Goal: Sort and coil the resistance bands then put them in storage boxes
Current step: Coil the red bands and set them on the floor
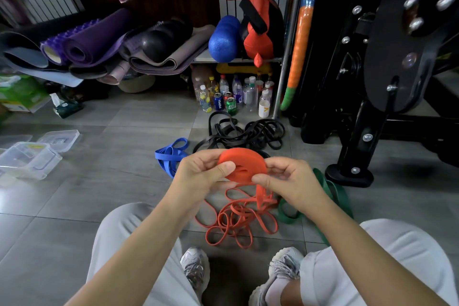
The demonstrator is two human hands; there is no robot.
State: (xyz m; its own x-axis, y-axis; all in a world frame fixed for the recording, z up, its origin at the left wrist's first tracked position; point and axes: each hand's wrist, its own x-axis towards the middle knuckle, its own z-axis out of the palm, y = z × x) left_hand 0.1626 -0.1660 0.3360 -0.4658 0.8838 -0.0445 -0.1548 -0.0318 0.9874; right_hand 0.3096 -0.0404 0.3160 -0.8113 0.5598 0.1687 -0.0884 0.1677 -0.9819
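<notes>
Both hands, left hand and right hand, pinch the orange coil; soft, springy rubber, likely unwinds unless gripped across the rim.

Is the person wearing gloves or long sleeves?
No. The left hand and right hand are bare, with no gloves or rings showing. The left arm and right arm are bare too: no sleeves, watch or bracelets show. The person wears light grey trousers and grey sneakers.
</notes>
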